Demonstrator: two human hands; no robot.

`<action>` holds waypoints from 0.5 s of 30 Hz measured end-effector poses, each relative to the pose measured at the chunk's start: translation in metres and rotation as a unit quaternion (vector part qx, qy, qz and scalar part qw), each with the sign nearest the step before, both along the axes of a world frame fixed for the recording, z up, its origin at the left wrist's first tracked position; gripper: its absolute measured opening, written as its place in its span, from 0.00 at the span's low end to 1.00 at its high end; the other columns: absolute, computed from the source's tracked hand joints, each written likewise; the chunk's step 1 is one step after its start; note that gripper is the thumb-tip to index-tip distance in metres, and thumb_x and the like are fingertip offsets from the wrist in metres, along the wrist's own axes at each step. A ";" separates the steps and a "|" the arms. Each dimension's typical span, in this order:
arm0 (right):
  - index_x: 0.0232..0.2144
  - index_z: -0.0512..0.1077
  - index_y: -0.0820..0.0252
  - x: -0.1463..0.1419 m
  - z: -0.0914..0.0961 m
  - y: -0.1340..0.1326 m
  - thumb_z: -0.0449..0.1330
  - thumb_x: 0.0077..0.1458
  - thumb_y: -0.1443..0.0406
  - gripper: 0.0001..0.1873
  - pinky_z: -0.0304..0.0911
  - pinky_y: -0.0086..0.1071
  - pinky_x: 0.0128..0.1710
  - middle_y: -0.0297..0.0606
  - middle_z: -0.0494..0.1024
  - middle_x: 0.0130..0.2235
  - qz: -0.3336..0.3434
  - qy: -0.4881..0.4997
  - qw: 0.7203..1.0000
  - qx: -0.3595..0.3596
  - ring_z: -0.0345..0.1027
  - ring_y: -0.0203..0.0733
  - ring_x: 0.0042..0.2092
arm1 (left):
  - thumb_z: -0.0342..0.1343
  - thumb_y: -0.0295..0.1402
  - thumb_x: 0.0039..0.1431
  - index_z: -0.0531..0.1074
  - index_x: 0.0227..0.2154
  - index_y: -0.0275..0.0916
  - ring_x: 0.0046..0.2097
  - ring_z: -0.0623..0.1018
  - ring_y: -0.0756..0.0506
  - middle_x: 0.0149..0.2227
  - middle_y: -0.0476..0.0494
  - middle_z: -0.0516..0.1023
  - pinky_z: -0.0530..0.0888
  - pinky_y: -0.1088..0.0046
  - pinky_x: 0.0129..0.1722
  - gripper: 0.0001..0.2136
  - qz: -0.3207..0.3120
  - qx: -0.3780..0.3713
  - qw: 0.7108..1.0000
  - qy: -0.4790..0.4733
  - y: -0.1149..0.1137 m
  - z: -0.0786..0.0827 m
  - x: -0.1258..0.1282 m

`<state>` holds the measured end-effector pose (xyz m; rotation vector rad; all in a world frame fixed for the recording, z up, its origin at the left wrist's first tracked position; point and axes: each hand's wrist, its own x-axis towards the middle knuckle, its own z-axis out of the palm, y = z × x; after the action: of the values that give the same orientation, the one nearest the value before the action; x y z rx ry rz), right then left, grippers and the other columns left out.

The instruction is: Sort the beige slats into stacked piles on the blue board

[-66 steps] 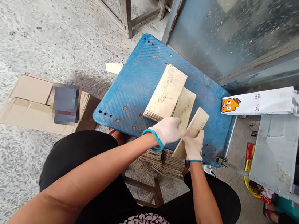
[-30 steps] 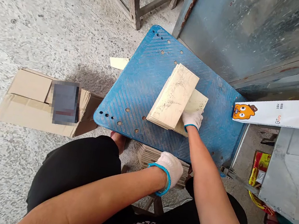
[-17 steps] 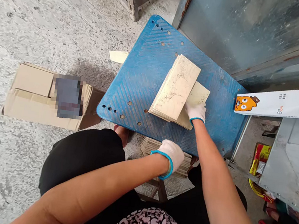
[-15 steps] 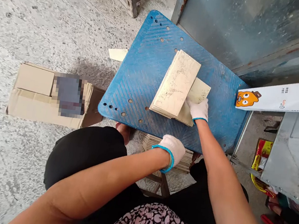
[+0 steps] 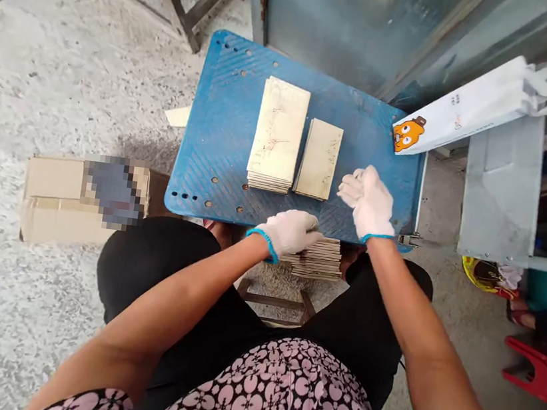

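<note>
Boards (image 5: 286,109), thin, pale and rectangular, lay in two stacks on the blue table (image 5: 225,111), which was the largest item in the working area. On the floor beyond the left end of the table stood a cardboard box (image 5: 50,216). At the right end of the table lay a white bag (image 5: 467,109).

The larger stack (image 5: 274,141) was positioned near the middle of the table, and the smaller stack (image 5: 318,160) stood just to its right. A lower pile (image 5: 321,262) of similar pieces was located below the near edge of the table.

Handling, as judged from appearance: each board was probably light and stiff, with a dry surface offering fair grip to knitted gloves; thin corners were likely to chip. The best hold was by the long edges, thumb opposite fingers; a full stack was likely to be heavier and to slide apart unless squared.

The right hand (image 5: 370,204) hung over the right part of the table, apart from the smaller stack, wrist nearly straight, fingers half bent with nothing visible in them. The left hand (image 5: 290,232) was at the near edge of the table, back upward, fingers curved; whether they gripped anything could not be told
</note>
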<state>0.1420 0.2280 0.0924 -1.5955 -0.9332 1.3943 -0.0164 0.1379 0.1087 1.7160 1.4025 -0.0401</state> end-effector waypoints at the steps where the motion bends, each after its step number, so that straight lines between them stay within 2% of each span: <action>1: 0.35 0.67 0.56 0.002 0.003 -0.014 0.53 0.55 0.37 0.29 0.75 0.35 0.37 0.36 0.77 0.32 -0.020 0.020 0.999 -0.018 0.76 0.40 0.36 | 0.49 0.47 0.63 0.78 0.44 0.44 0.46 0.79 0.44 0.44 0.45 0.82 0.73 0.71 0.44 0.17 0.024 0.020 0.999 -0.042 -0.010 0.006 0.006; 4: 0.35 0.64 0.55 0.002 0.006 -0.050 0.49 0.55 0.36 0.30 0.75 0.39 0.42 0.42 0.79 0.37 -0.078 0.073 0.992 -0.059 0.77 0.44 0.42 | 0.53 0.46 0.63 0.76 0.47 0.44 0.47 0.78 0.48 0.46 0.49 0.81 0.72 0.74 0.48 0.16 0.070 0.076 0.983 -0.154 -0.050 0.021 0.029; 6: 0.38 0.64 0.56 -0.001 0.007 -0.069 0.46 0.57 0.36 0.31 0.74 0.41 0.45 0.46 0.79 0.42 -0.095 0.105 0.986 -0.084 0.76 0.47 0.47 | 0.59 0.47 0.58 0.72 0.51 0.41 0.51 0.76 0.47 0.50 0.46 0.78 0.70 0.74 0.52 0.22 0.098 0.109 0.971 -0.187 -0.076 0.025 0.044; 8: 0.41 0.64 0.56 -0.004 0.009 -0.085 0.44 0.56 0.35 0.34 0.73 0.43 0.47 0.49 0.78 0.46 -0.089 0.123 0.983 -0.103 0.74 0.49 0.51 | 0.62 0.45 0.56 0.71 0.52 0.39 0.51 0.76 0.46 0.49 0.44 0.77 0.70 0.71 0.52 0.24 0.118 0.122 0.972 -0.162 -0.096 0.026 0.054; 10: 0.45 0.64 0.56 -0.005 0.011 -0.099 0.44 0.54 0.33 0.37 0.72 0.45 0.48 0.51 0.76 0.48 -0.077 0.136 0.982 -0.110 0.73 0.52 0.53 | 0.61 0.43 0.57 0.72 0.50 0.40 0.48 0.76 0.45 0.45 0.44 0.77 0.71 0.70 0.48 0.20 0.116 0.120 0.979 -0.117 -0.109 0.027 0.059; 13: 0.52 0.62 0.55 -0.004 0.013 -0.113 0.47 0.52 0.33 0.39 0.70 0.50 0.49 0.52 0.75 0.51 -0.080 0.166 0.977 -0.112 0.71 0.54 0.55 | 0.57 0.41 0.61 0.73 0.45 0.42 0.44 0.76 0.46 0.41 0.46 0.76 0.71 0.70 0.45 0.12 0.088 0.117 0.987 -0.072 -0.116 0.031 0.062; 15: 0.56 0.60 0.52 -0.002 0.015 -0.118 0.47 0.53 0.34 0.39 0.69 0.51 0.50 0.51 0.73 0.55 -0.077 0.176 0.976 -0.107 0.69 0.53 0.56 | 0.55 0.39 0.62 0.74 0.46 0.43 0.45 0.76 0.46 0.41 0.46 0.76 0.70 0.70 0.45 0.11 0.081 0.129 0.986 -0.059 -0.117 0.035 0.064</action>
<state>0.1405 0.1104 0.1073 -1.4712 -0.4545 1.6390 0.0472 0.0206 0.1440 1.7731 1.5038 0.3431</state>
